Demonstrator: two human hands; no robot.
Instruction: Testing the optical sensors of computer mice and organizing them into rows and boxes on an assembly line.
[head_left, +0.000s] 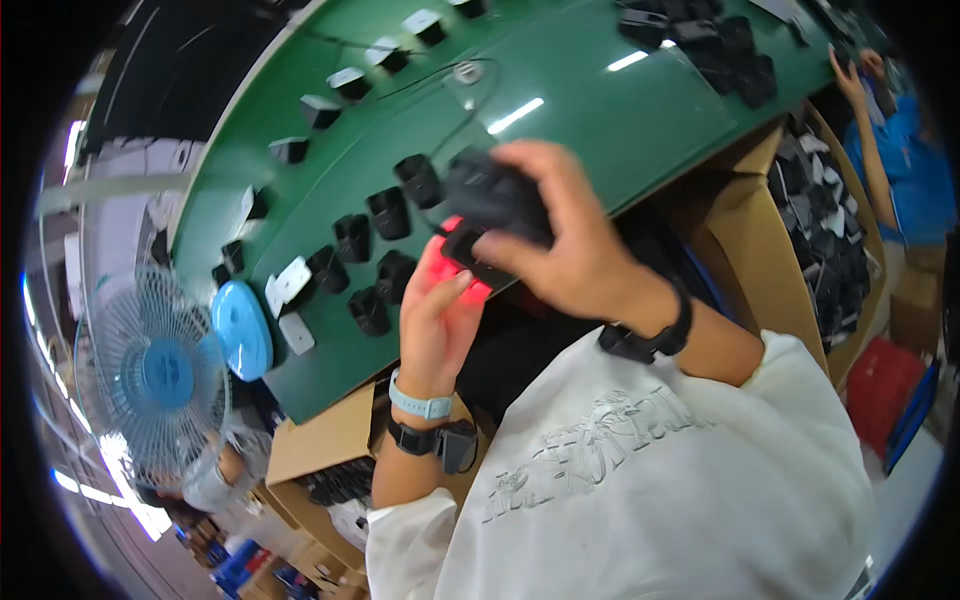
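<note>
Over the near edge of the green table (560, 130), my right hand (585, 240) is closed round a black plastic housing (495, 195), blurred by motion. Just below it, my left hand (435, 320) grips a small black block (468, 248), which my right thumb also touches or nearly touches. Red light glows over the left fingers; its source is hidden. Several similar black housings, such as a black cup-shaped housing (388, 212), stand on the table beyond and left of my hands.
Black-and-white pieces (350, 82) line the far side. A blue oval object (242, 330) and a fan (165, 372) are at left. Cardboard boxes with parts (820, 230) flank me. Another person in blue (905, 170) is at far right. Black parts (715, 50) are piled at the back.
</note>
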